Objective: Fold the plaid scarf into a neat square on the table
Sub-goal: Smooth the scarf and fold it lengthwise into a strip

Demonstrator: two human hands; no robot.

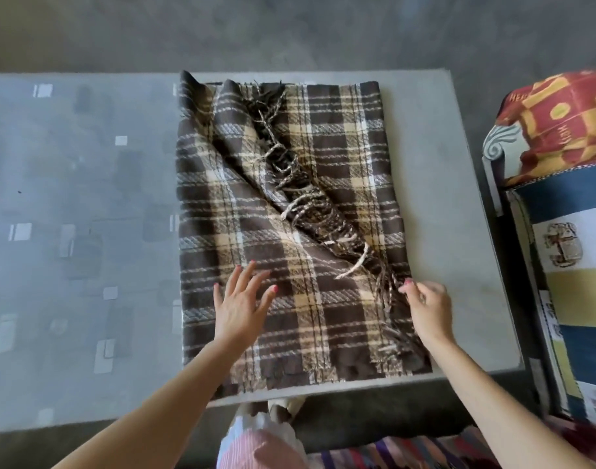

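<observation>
The brown, cream and white plaid scarf (340,170) lies spread over the grey table (459,231), its near edge at the table's front edge. An upper layer is folded over, and its fringed edge (310,198) runs slantwise from the far middle to the near right. My left hand (240,304) rests flat on the near left part of the scarf, fingers spread, holding nothing. My right hand (425,304) is at the scarf's right edge, its fingertips pinched on the fringe there.
A grey rug with pale rectangles (70,231) covers the floor left of the table. A seat with red-yellow and striped cloths (567,198) stands close to the table's right side. My legs and a striped fabric (266,445) are below the front edge.
</observation>
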